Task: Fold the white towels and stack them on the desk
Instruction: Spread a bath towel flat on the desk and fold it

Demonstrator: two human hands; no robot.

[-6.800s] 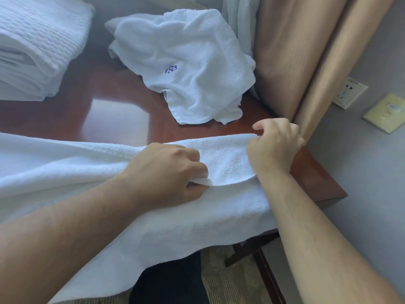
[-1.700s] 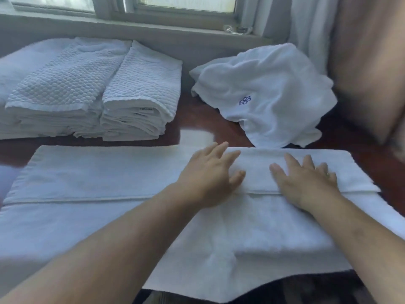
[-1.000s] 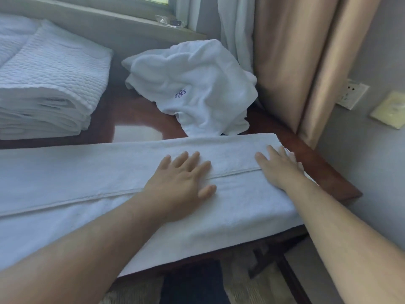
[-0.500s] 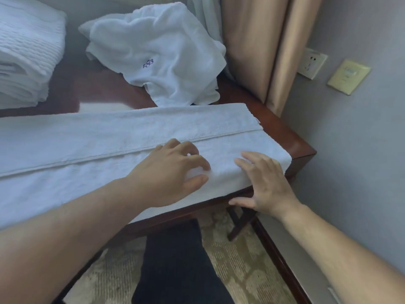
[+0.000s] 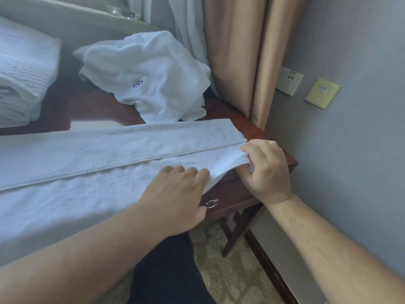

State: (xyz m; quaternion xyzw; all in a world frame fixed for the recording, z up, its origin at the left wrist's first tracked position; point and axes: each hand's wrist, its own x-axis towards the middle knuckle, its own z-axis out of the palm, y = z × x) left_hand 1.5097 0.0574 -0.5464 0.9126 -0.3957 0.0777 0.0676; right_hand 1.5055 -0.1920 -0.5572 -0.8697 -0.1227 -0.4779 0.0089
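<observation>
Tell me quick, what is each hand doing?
Left hand: pinching the towel at its near edge.
Right hand: gripping the towel's end corner.

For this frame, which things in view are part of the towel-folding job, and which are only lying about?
Part of the job:
long towel, gripped by right hand and left hand
crumpled towel
folded stack
desk

Lying about:
curtain
wall socket
wall plate

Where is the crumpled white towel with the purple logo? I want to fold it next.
In the head view, the crumpled white towel with the purple logo lies at the desk's far right, just behind the long flat white towel, beside the beige curtain.
</observation>
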